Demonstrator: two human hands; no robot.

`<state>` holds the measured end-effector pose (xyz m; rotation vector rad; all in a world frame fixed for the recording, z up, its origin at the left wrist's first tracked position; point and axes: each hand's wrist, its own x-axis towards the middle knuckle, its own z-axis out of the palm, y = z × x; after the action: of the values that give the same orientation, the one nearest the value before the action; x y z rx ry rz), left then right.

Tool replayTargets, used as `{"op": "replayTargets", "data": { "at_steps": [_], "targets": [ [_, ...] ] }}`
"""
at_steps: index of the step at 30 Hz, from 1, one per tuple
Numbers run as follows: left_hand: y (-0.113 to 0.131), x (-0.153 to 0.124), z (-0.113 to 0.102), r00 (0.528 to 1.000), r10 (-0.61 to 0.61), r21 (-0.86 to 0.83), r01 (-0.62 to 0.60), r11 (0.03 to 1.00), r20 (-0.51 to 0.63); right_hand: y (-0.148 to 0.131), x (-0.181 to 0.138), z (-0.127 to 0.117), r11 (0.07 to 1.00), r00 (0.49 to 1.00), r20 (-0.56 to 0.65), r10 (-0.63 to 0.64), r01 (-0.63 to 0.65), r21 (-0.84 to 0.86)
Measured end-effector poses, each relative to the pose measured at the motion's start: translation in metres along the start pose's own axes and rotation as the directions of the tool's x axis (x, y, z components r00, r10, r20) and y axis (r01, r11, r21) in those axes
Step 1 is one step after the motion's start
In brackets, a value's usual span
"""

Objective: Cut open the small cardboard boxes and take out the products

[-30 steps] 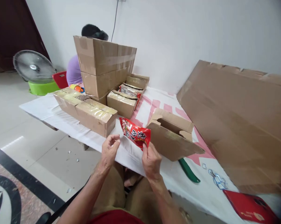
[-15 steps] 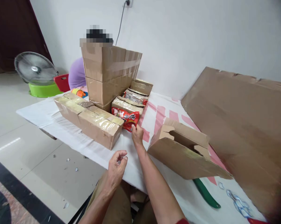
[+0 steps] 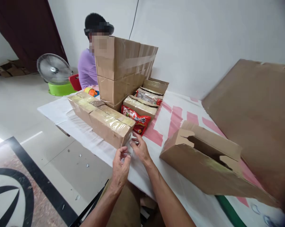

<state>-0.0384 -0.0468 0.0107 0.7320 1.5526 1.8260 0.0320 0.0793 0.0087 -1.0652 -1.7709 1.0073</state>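
Note:
My left hand (image 3: 121, 165) is at the near edge of the table, its fingers loosely curled and apart, with nothing in it. Close by on its right, my right hand (image 3: 140, 148) has its fingers spread and holds nothing. Both are near the end of a long taped cardboard box (image 3: 110, 127). Just beyond my right hand, a shiny red food packet (image 3: 138, 120) leans against a small carton (image 3: 142, 108). An open cardboard box (image 3: 194, 165) with raised flaps stands to the right of my hands.
Tall taped cartons (image 3: 125, 60) are stacked at the back. A person in a purple top (image 3: 88, 69) sits behind them. A large cardboard sheet (image 3: 256, 104) leans at the right. A green curved object (image 3: 229, 211) lies under the open box. A fan (image 3: 54, 69) stands left.
My right hand has let go of the red packet and drawn back toward my left hand. The packet now rests against the carton. The view has turned a little to the left.

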Motion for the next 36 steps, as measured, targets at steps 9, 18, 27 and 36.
{"op": "replayTargets", "data": {
  "at_steps": [9, 18, 27, 36],
  "targets": [
    [-0.001, 0.014, -0.016, 1.000, 0.006, -0.030, -0.006, 1.000, -0.018, -0.009, 0.003, 0.026, 0.994, 0.992, 0.120, -0.034, 0.022, 0.103],
    [0.001, 0.001, -0.020, 0.998, 0.057, 0.071, -0.055, 0.996, -0.035, -0.015, -0.006, 0.034, 0.997, 0.974, 0.217, -0.062, 0.049, 0.063],
    [-0.001, 0.051, 0.046, 0.937, 0.310, 0.370, -0.347, 0.862, 0.158, 0.010, -0.075, -0.060, 0.978, 0.977, 0.123, -0.174, 0.186, -0.094],
    [0.000, 0.135, 0.120, 0.926, 0.329, 0.704, -0.358, 0.614, 0.184, 0.034, -0.094, -0.085, 0.934, 0.955, 0.107, -0.276, 0.293, -0.204]
  ]
}}
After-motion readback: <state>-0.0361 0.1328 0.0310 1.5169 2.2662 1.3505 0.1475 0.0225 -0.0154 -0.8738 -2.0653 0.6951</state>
